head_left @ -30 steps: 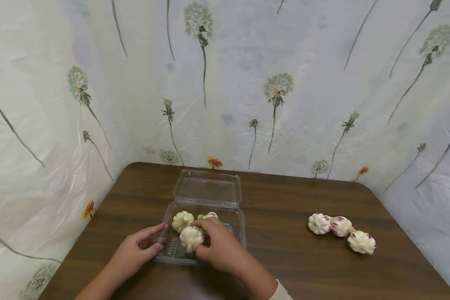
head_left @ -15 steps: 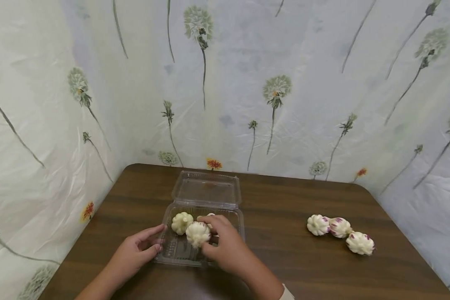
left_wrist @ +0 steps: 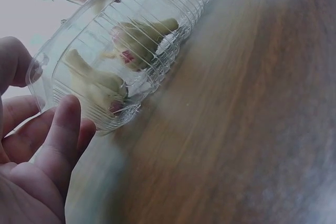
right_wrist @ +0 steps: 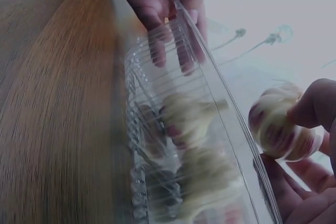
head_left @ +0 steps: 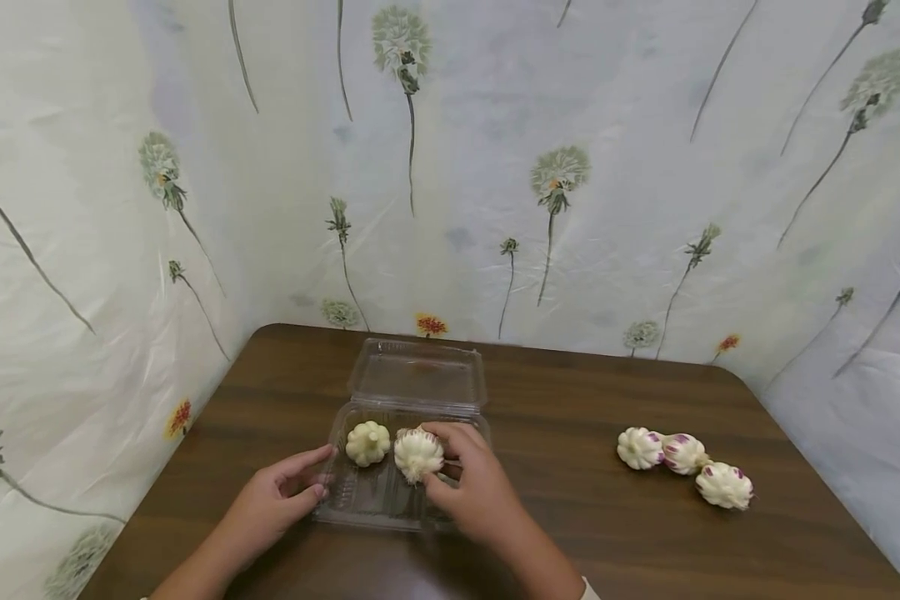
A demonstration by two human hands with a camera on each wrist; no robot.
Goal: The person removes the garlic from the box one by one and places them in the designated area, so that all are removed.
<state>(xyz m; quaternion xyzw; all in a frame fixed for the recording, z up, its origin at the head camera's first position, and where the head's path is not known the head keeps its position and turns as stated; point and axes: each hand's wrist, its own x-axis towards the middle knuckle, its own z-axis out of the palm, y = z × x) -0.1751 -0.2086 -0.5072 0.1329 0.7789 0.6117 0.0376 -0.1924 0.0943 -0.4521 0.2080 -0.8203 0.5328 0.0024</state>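
My right hand (head_left: pixel 474 483) pinches a purple-streaked garlic bulb (head_left: pixel 418 455) between thumb and fingers, over the right half of a clear plastic clamshell container (head_left: pixel 378 523). The right wrist view shows this held bulb (right_wrist: pixel 275 124) above the container's rim, beside the wall. A paler garlic bulb (head_left: pixel 367 443) sits stem up in the left half. Another bulb (left_wrist: pixel 134 45) lies farther along inside, seen through the ribbed wall in the left wrist view; in the head view the right hand and held bulb cover it. My left hand (head_left: pixel 281 492) rests its fingertips against the container's left end, fingers loosely bent.
The container's lid (head_left: pixel 418 375) lies folded back toward the wall. Three more garlic bulbs (head_left: pixel 684 454) lie in a slanting row on the right of the brown wooden table (head_left: pixel 570 400). A flower-patterned sheet (head_left: pixel 457 167) hangs behind and at both sides.
My right hand has moved right with its garlic bulb, from beside the pale bulb to over the container's right half. The left hand stays at the container's left end.
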